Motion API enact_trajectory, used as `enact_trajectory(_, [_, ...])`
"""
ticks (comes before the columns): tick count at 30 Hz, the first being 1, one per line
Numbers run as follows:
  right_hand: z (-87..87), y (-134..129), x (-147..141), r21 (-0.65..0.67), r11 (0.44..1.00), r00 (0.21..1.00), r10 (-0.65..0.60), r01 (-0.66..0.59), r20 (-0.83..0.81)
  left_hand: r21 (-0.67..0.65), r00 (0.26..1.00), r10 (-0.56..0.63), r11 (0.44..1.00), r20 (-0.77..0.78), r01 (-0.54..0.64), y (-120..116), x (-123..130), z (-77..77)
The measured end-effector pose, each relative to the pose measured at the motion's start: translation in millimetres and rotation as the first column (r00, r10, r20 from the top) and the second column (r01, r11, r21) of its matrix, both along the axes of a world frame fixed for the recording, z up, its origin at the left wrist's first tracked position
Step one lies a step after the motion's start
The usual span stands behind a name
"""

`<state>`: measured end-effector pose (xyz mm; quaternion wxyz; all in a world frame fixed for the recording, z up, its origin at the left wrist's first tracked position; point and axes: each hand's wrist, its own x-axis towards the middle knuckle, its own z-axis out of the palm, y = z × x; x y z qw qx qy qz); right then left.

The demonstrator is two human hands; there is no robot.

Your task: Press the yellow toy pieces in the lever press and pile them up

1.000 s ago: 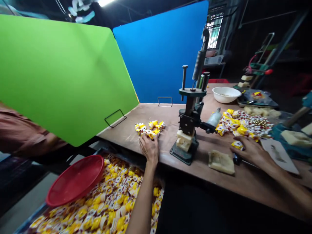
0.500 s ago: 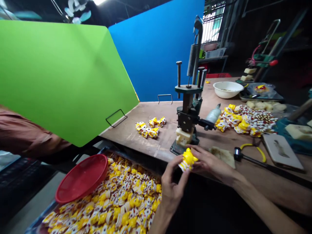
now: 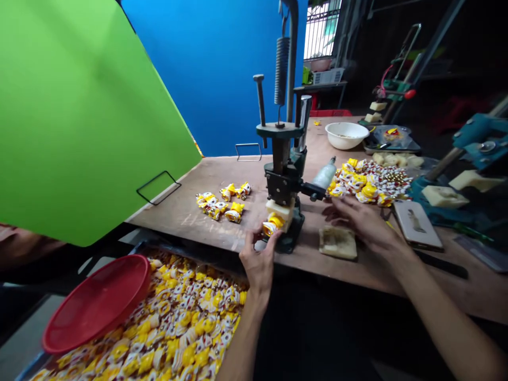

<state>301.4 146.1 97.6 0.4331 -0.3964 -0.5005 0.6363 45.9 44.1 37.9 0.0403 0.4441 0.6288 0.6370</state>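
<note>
L hand pinches yellow/white fig. at hand press's cream block; R hand half open, looks empty. Fig. may skew if pinch slips.

Left hand pinches; right hand loosely spread.

Yellow-and-white figurine, red basin.

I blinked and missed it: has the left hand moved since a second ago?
Yes. The left hand has moved right, closer to the press: it was at the cluster of figures, and now holds a yellow figure there.
</note>
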Motion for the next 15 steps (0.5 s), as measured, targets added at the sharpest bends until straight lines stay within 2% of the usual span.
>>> enact_trajectory(2, [3.8, 16, 0, -0.026, 0.994, 0.991, -0.109, 0.107, -0.076, 0.027, 1.000, 0.006, 1.000, -0.018, -0.006, 4, 9, -6.8])
enact_trajectory(3, [3.2, 25, -2, -0.049, 0.991, 0.984, -0.126, 0.121, -0.125, 0.050, 0.999, 0.021, 0.999, -0.047, -0.019, 7, 12, -9.7])
enact_trajectory(6, [2.0, 57, -6, -0.156, 0.983, 0.950, -0.137, 0.096, -0.281, 0.088, 0.990, 0.020, 0.996, -0.142, -0.007, 19, 18, -16.4])
enact_trajectory(8, [15.1, 82, -10, -0.257, 0.966, 0.920, -0.136, 0.040, -0.369, 0.073, 0.990, -0.019, 0.997, -0.141, 0.030, 26, 18, -20.0])
enact_trajectory(9, [29.1, 92, -12, -0.300, 0.954, 0.904, -0.133, 0.006, -0.406, 0.063, 0.993, -0.032, 0.997, -0.112, 0.039, 30, 17, -21.5])
enact_trajectory(11, [71.5, 103, -20, -0.303, 0.953, 0.867, -0.125, -0.031, -0.482, 0.051, 0.997, -0.061, 0.997, -0.037, 0.063, 38, 16, -23.7])
enact_trajectory(13, [121.8, 93, -33, -0.179, 0.983, 0.822, -0.141, 0.049, -0.551, 0.021, 0.995, -0.095, 0.995, 0.026, 0.095, 46, 17, -24.2])
enact_trajectory(15, [159.2, 59, -54, 0.024, 0.979, 0.819, -0.155, 0.202, -0.553, -0.031, 0.992, -0.102, 0.994, 0.073, 0.105, 51, 19, -23.8])
